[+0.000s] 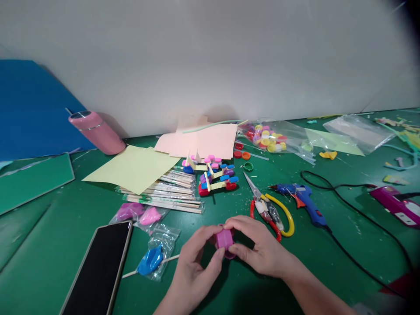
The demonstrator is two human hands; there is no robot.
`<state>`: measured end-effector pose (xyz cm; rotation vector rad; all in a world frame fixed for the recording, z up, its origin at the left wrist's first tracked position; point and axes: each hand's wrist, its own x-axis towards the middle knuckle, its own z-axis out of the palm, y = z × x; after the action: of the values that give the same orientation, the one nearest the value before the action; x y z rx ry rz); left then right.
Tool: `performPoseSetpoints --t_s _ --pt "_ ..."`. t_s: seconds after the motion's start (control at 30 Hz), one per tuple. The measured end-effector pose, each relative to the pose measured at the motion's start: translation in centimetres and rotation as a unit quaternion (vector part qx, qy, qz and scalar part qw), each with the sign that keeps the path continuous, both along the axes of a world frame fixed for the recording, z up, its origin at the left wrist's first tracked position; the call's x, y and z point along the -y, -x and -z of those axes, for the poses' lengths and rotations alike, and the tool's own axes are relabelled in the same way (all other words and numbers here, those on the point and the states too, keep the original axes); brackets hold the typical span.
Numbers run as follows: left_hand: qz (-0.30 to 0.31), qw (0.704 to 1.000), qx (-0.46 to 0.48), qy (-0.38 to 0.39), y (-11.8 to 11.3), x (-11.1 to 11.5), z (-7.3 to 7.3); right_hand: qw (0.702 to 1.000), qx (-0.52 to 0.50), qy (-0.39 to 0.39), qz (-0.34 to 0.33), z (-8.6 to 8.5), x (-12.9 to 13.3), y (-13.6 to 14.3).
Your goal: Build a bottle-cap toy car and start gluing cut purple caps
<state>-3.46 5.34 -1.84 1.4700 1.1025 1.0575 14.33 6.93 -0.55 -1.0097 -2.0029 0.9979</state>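
Observation:
Both my hands meet low in the middle over the green table (65, 218). Between them is a small purple plastic piece (225, 240), likely a bottle cap. My left hand (193, 267) pinches it from the left with thumb and fingertips. My right hand (259, 247) grips it from the right, fingers curled over its top. Just beyond the hands lie scissors (269, 208) with red and yellow handles. Farther back stand small craft cars (215, 175) made of sticks and coloured caps.
A dark phone (98, 267) lies at the near left beside bagged balloons (152, 258). Wooden sticks (170, 192), yellow and pink paper, a pink bottle (96, 131), a bag of caps (269, 138), a blue glue gun (303, 199) with black cable, and a purple device (398, 205) surround the hands.

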Motion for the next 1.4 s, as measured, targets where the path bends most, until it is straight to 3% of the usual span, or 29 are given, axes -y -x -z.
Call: performPoseSetpoints --t_s 0.37,0.73,1.4 --pt "-0.002 0.999 0.028 0.044 -0.14 0.19 -0.16 0.999 -0.027 -0.021 0.027 0.77 0.25 -0.05" --pt "0.020 1.000 0.005 0.011 -0.39 0.32 -0.22 0.999 -0.050 -0.001 0.010 0.23 0.11 0.04" --pt "0.004 0.998 0.065 0.023 -0.19 0.01 -0.45 0.994 -0.102 0.045 0.010 0.17 0.22 0.31"
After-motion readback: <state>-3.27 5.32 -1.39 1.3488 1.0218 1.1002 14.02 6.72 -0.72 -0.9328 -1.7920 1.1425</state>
